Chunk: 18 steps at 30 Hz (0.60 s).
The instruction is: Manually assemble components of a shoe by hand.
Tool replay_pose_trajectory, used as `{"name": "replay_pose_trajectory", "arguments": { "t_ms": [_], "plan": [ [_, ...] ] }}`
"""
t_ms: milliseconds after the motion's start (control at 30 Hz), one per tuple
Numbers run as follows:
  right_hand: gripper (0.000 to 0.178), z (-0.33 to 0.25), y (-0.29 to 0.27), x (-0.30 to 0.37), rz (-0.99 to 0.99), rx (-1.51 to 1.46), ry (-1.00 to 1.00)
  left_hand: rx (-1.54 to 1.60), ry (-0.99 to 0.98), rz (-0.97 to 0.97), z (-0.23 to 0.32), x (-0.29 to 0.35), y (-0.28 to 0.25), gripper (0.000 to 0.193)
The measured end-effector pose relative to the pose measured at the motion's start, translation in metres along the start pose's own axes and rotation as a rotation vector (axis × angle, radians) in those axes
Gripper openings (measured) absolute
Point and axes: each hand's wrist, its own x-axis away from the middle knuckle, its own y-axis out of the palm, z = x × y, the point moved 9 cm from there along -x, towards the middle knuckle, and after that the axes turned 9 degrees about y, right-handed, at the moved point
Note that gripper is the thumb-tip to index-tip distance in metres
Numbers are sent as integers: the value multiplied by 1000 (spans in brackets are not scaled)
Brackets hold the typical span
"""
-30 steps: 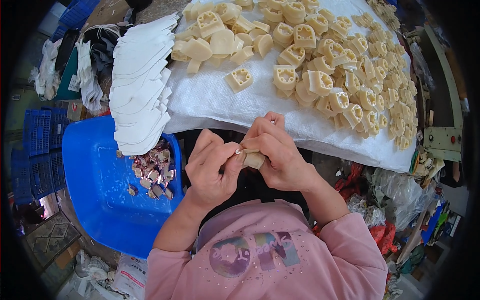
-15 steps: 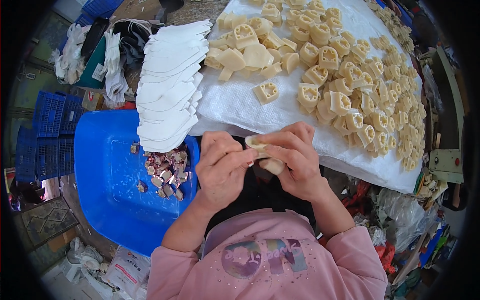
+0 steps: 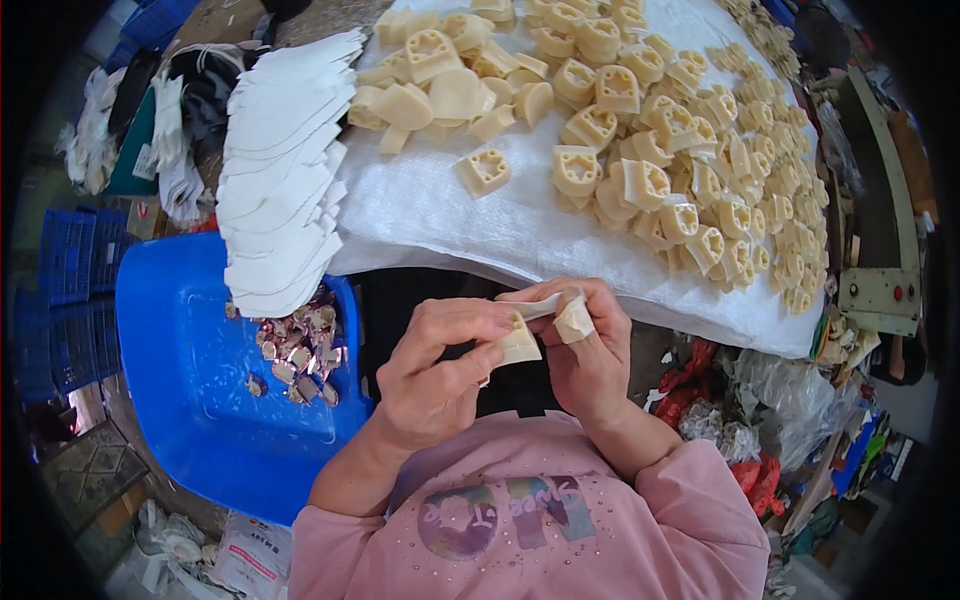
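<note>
In front of my body, my left hand [image 3: 440, 370] is closed on a cream molded shoe heel [image 3: 522, 343], pinched between thumb and fingers. A white strip [image 3: 537, 307] stretches from beside the heel to my right hand [image 3: 592, 355], whose fingers are bent around its other end. A pale beige wrapping [image 3: 573, 318] covers what looks like my right thumb. My fingers hide where the strip and the heel meet. Beyond my hands, several more cream heels [image 3: 676, 123] lie heaped on a white woven sheet [image 3: 420, 215]. A stack of overlapping white strips [image 3: 283, 170] lies to the left.
A blue plastic tub [image 3: 185, 380] at my left holds a pile of small shiny pieces [image 3: 303, 352]. Blue crates [image 3: 80, 260] stand farther left. Crumpled clear plastic [image 3: 790, 400] lies at the right, below a pale green machine part [image 3: 880, 295].
My hands have moved apart and turned, stretching the white strip between them. The heel now shows in my left hand. The whole view has shifted, so the table appears farther left.
</note>
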Motion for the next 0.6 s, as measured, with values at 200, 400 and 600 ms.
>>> {"name": "replay_pose_trajectory", "arguments": {
  "t_ms": [200, 400, 600],
  "plan": [
    [22, 5, -6, 6, 33, 32, 93, -430, 150, -193, 11, -4, 20, 16],
    [26, -3, 3, 4, 47, 514, 41, -570, 110, -320, 10, -4, 31, 19],
    [26, -5, 7, -7, -42, 681, 169, -343, -171, -176, -19, 1, 8, 18]
  ]
}}
